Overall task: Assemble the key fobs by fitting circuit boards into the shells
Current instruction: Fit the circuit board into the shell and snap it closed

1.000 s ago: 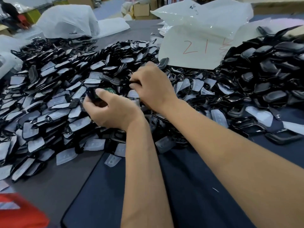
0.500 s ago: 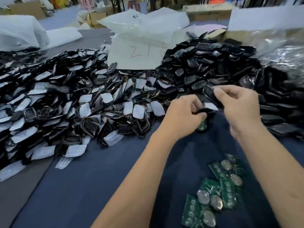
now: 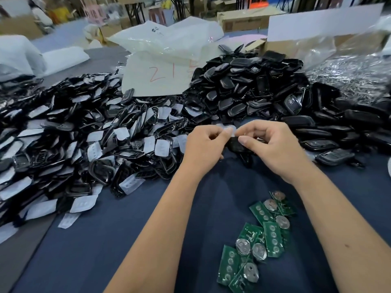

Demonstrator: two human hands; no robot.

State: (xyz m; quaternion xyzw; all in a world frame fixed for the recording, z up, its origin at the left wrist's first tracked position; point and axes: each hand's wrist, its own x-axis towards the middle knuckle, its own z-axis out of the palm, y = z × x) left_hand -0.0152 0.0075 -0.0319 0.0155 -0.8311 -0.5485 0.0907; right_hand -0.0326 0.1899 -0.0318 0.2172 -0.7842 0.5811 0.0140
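Note:
Both hands meet over the dark blue mat (image 3: pixel 131 246), just in front of the shell piles. My left hand (image 3: pixel 204 148) and my right hand (image 3: pixel 273 148) together grip one black key fob shell (image 3: pixel 236 145), with a translucent button pad (image 3: pixel 228 130) showing at its top between the fingertips. Any board inside the shell is hidden by my fingers. Several green circuit boards (image 3: pixel 259 240) with round coin cells lie loose on the mat, nearer to me and under my right forearm.
A wide heap of black shell frames with white pads (image 3: pixel 88 140) fills the left. A mound of black fob shells (image 3: pixel 254 92) rises behind my hands. White plastic bags (image 3: pixel 160 60) marked in red and cardboard boxes (image 3: pixel 243 20) stand at the back.
My hands left the frame heap on the left and came to the middle of the mat. They drew together and now both grip the shell; the view turned right, revealing the boards.

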